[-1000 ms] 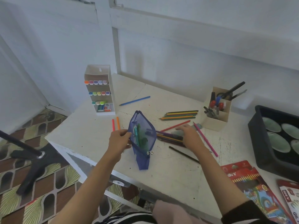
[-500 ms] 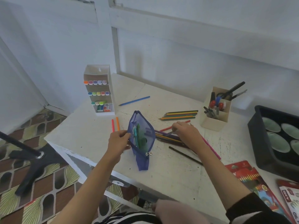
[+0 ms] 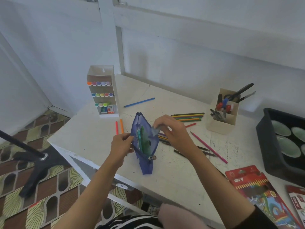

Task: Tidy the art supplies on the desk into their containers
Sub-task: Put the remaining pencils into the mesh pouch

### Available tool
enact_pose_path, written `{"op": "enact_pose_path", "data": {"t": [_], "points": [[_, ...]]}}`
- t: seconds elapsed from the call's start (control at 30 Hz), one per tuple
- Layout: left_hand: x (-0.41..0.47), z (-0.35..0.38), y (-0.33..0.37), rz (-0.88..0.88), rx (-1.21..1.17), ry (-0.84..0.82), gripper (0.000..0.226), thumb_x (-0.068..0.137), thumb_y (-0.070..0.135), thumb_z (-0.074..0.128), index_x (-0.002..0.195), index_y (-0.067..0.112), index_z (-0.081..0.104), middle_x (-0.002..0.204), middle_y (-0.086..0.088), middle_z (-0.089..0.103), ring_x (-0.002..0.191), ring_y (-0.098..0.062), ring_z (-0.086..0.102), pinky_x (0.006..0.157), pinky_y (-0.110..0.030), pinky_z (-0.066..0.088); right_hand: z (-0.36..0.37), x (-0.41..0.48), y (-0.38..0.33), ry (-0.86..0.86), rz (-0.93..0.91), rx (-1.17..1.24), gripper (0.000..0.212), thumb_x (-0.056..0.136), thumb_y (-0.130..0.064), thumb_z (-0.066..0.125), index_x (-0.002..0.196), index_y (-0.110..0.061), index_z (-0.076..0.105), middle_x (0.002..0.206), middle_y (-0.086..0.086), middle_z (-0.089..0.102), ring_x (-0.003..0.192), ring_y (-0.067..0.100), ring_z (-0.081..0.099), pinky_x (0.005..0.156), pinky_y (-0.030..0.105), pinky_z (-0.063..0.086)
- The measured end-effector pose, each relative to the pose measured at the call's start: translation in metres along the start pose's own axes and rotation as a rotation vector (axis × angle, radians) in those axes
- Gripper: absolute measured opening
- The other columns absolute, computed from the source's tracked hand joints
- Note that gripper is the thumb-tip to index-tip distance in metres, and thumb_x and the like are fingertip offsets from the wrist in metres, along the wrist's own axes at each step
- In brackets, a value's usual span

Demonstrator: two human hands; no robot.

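Note:
A blue mesh pencil pouch stands unzipped on the white desk, with green and teal items inside. My left hand pinches the pouch's left rim. My right hand pinches a small grey-blue object right at the pouch's right rim. Loose coloured pencils lie behind my right hand, and more pencils are partly hidden under it. A pink pencil lies to the right, and a blue pencil lies farther back.
A white marker rack stands at the back left, with a red marker and an orange marker before it. A beige pen holder, a black tray and a coloured-pencil box sit on the right. A black tripod stands on the floor.
My right hand has lifted off the pencils with the small grey-blue object and moved left to the pouch's opening. My left hand has kept its hold on the pouch.

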State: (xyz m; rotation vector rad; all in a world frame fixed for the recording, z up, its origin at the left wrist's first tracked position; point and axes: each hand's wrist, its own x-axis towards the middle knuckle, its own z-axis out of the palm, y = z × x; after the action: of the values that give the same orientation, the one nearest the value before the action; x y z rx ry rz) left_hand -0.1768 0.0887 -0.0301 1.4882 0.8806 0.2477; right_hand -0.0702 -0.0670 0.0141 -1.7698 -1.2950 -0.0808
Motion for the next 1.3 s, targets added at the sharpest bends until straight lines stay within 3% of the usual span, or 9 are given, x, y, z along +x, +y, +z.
{"op": "enact_pose_path", "data": {"t": [0.17, 0.3, 0.47, 0.53, 0.67, 0.77, 0.93, 1.1, 1.3], "points": [[0.002, -0.001, -0.003, -0.004, -0.008, 0.015, 0.017, 0.095, 0.007, 0.048, 0.092, 0.01, 0.065, 0.083, -0.009, 0.065, 0.072, -0.021, 0.06, 0.054, -0.024, 0.05, 0.007, 0.007, -0.003, -0.105, -0.008, 0.026, 0.022, 0.088, 0.012, 0.049, 0.091, -0.003, 0.064, 0.094, 0.006, 0.064, 0.088, 0.0, 0.054, 0.08, 0.011, 0.043], [0.003, -0.001, -0.004, 0.001, -0.003, 0.026, 0.015, 0.096, 0.008, 0.048, 0.096, 0.009, 0.064, 0.084, -0.009, 0.065, 0.074, -0.022, 0.06, 0.057, -0.025, 0.05, 0.028, 0.009, 0.017, -0.326, 0.076, -0.143, 0.023, 0.085, 0.01, 0.054, 0.096, -0.005, 0.068, 0.102, 0.009, 0.065, 0.09, 0.014, 0.06, 0.086, 0.031, 0.052], [0.003, -0.001, -0.005, 0.021, 0.022, 0.031, 0.014, 0.096, 0.008, 0.05, 0.099, 0.008, 0.064, 0.085, -0.009, 0.064, 0.075, -0.024, 0.06, 0.062, -0.027, 0.053, 0.055, 0.005, 0.02, -0.682, 0.119, -0.423, 0.07, 0.074, 0.009, 0.069, 0.134, -0.021, 0.051, 0.142, 0.004, 0.047, 0.128, 0.027, 0.045, 0.104, 0.043, 0.042], [0.003, -0.002, -0.006, 0.021, 0.024, 0.03, 0.015, 0.095, 0.008, 0.05, 0.098, 0.007, 0.065, 0.082, -0.008, 0.063, 0.072, -0.022, 0.058, 0.059, -0.026, 0.051, 0.058, -0.006, 0.021, -0.553, 0.101, -0.37, 0.068, 0.073, 0.011, 0.068, 0.133, -0.018, 0.053, 0.139, 0.006, 0.05, 0.126, 0.028, 0.047, 0.104, 0.042, 0.042], [0.005, -0.003, -0.009, 0.011, 0.026, 0.027, 0.018, 0.095, 0.007, 0.049, 0.097, 0.004, 0.066, 0.078, -0.007, 0.061, 0.067, -0.019, 0.055, 0.053, -0.023, 0.047, 0.04, -0.027, 0.03, -0.066, 0.283, -0.227, 0.045, 0.083, 0.015, 0.049, 0.115, -0.01, 0.066, 0.118, 0.009, 0.064, 0.109, 0.021, 0.056, 0.097, 0.027, 0.043], [0.006, -0.003, -0.01, 0.009, 0.028, 0.03, 0.019, 0.095, 0.007, 0.048, 0.1, 0.003, 0.067, 0.08, -0.007, 0.062, 0.07, -0.019, 0.056, 0.053, -0.023, 0.047, 0.027, -0.037, 0.031, 0.066, 0.428, -0.172, 0.029, 0.088, 0.005, 0.052, 0.105, -0.009, 0.07, 0.097, 0.003, 0.068, 0.084, 0.006, 0.057, 0.081, 0.019, 0.049], [0.003, 0.0, -0.007, 0.015, 0.02, 0.021, 0.016, 0.096, 0.01, 0.047, 0.1, 0.008, 0.063, 0.083, -0.006, 0.062, 0.069, -0.017, 0.057, 0.051, -0.021, 0.049, 0.028, -0.045, 0.022, -0.238, 0.694, -0.103, 0.019, 0.095, -0.019, 0.053, 0.097, -0.01, 0.07, 0.078, 0.0, 0.065, 0.063, 0.008, 0.056, 0.067, 0.021, 0.047], [0.002, -0.002, -0.005, 0.016, 0.013, 0.017, 0.014, 0.096, 0.01, 0.048, 0.1, 0.01, 0.062, 0.083, -0.005, 0.063, 0.069, -0.017, 0.057, 0.05, -0.02, 0.047, 0.035, -0.044, 0.049, -0.083, 0.683, -0.448, 0.02, 0.095, -0.01, 0.049, 0.104, -0.008, 0.067, 0.101, 0.006, 0.06, 0.085, 0.015, 0.054, 0.076, 0.023, 0.042], [-0.001, -0.007, -0.005, 0.019, -0.007, 0.016, 0.018, 0.094, 0.006, 0.048, 0.088, 0.013, 0.064, 0.075, -0.007, 0.063, 0.063, -0.018, 0.054, 0.049, -0.022, 0.046, 0.029, -0.033, 0.077, -0.288, 0.742, -0.638, 0.01, 0.092, -0.011, 0.055, 0.101, -0.014, 0.06, 0.092, 0.001, 0.052, 0.075, 0.016, 0.049, 0.073, 0.028, 0.05]]}}
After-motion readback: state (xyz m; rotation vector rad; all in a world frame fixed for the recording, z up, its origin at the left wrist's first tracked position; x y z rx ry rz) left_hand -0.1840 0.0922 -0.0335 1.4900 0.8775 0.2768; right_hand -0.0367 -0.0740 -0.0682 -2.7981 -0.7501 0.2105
